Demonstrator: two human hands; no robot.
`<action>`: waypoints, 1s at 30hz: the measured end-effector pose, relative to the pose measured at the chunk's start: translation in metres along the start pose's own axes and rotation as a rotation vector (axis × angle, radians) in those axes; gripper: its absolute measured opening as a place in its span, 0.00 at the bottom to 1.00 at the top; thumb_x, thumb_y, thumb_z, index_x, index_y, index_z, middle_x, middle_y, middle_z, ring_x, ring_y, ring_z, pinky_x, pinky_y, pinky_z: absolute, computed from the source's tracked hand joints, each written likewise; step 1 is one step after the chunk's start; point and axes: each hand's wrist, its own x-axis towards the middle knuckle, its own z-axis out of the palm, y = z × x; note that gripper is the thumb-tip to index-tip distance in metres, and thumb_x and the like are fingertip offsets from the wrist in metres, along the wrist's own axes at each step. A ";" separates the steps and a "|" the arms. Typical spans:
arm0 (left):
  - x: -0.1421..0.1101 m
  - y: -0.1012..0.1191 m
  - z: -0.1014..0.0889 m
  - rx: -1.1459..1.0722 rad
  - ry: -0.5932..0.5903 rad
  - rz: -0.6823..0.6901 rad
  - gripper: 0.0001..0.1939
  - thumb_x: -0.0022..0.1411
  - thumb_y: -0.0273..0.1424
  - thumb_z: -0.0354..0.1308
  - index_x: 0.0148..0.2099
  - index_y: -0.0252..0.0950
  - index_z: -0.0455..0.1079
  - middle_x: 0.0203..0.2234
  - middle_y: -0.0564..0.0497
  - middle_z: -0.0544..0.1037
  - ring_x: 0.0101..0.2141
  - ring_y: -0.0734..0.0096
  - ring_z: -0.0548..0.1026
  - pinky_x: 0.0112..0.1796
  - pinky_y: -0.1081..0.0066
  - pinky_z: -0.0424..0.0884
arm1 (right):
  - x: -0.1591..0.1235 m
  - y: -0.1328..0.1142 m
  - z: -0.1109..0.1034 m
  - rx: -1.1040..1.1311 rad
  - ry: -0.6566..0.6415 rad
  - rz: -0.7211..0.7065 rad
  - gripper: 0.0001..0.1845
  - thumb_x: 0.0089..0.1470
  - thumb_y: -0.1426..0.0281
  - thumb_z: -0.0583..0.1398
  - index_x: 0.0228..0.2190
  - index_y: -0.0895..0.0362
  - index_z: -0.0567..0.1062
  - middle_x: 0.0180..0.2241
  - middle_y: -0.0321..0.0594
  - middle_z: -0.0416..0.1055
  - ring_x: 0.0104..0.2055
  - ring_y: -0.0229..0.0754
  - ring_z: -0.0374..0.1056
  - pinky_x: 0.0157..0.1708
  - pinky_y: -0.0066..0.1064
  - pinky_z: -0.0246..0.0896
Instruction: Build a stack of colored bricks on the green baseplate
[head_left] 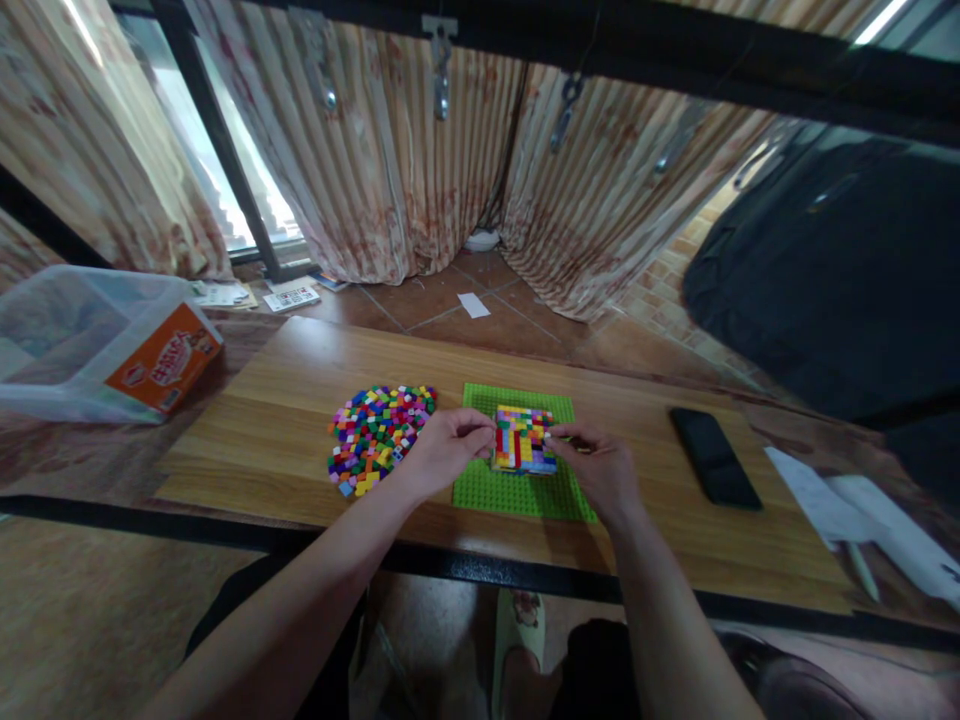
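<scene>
A block of multicoloured toy building bricks [521, 437], several layers high, sits over a green studded baseplate [487, 495]. My left hand [452, 447] is closed at its left edge, thumb and forefinger drawn together. At the opposite edge, my right hand [598, 462] has its bent fingertips against the bricks. Whether a small loose brick is pinched in either hand cannot be made out. To the left of the baseplate lies a pile of small loose bricks [379, 430] in many colours, partly covered by my left hand.
A black phone [715, 457] lies on the wooden tabletop [255, 440] at the right, with white papers [817, 495] beyond it. A clear plastic box [82, 345] with an orange label stands at the left. A dark metal rail [450, 565] runs along the front edge.
</scene>
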 end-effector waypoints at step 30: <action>0.001 -0.023 0.012 0.260 -0.011 0.074 0.22 0.56 0.29 0.57 0.54 0.33 0.73 0.18 0.56 0.70 0.16 0.80 0.57 0.18 0.77 0.51 | 0.005 0.004 0.011 0.553 -0.099 0.406 0.15 0.28 0.68 0.73 0.24 0.55 0.78 0.22 0.34 0.76 0.23 0.37 0.69 0.24 0.29 0.65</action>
